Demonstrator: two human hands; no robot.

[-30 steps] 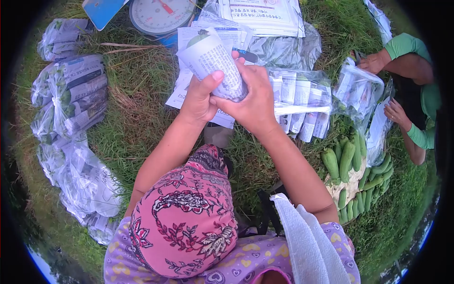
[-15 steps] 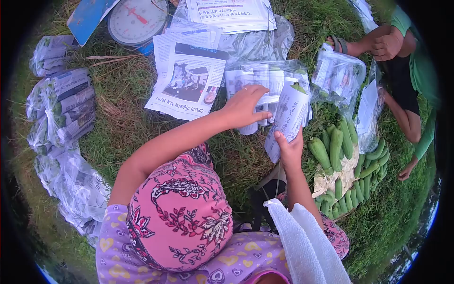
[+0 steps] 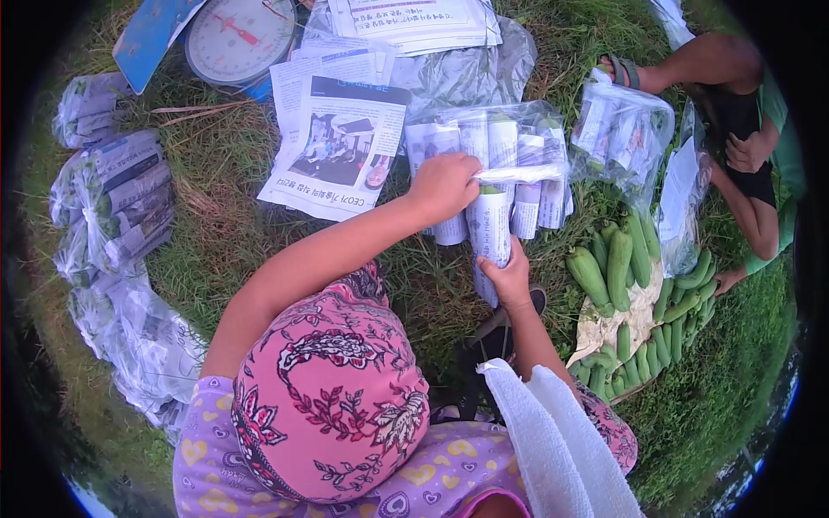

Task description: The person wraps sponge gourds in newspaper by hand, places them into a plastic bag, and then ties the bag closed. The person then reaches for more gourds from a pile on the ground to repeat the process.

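Observation:
My left hand (image 3: 445, 183) is closed on the edge of a clear plastic bag (image 3: 540, 121) lying on the grass. Several newspaper-wrapped rolls (image 3: 503, 142) fill the bag. In my right hand (image 3: 509, 278) is another paper-wrapped roll (image 3: 490, 226), its upper end at the bag's opening and a green tip just showing. The roll's lower paper hangs below my fingers. Left of the bag lie loose newspaper sheets (image 3: 345, 147).
A dial scale (image 3: 240, 39) and stacked papers (image 3: 414, 22) stand at the top. Filled bags (image 3: 129, 198) line the left. Green vegetables (image 3: 618, 268) lie at the right, near another person's hand (image 3: 730, 279) and another filled bag (image 3: 623, 129).
The wrapped roll has moved left and turned more upright, up to the bag's opening. My left hand has closed on the bag edge. The other person's hands have moved lower.

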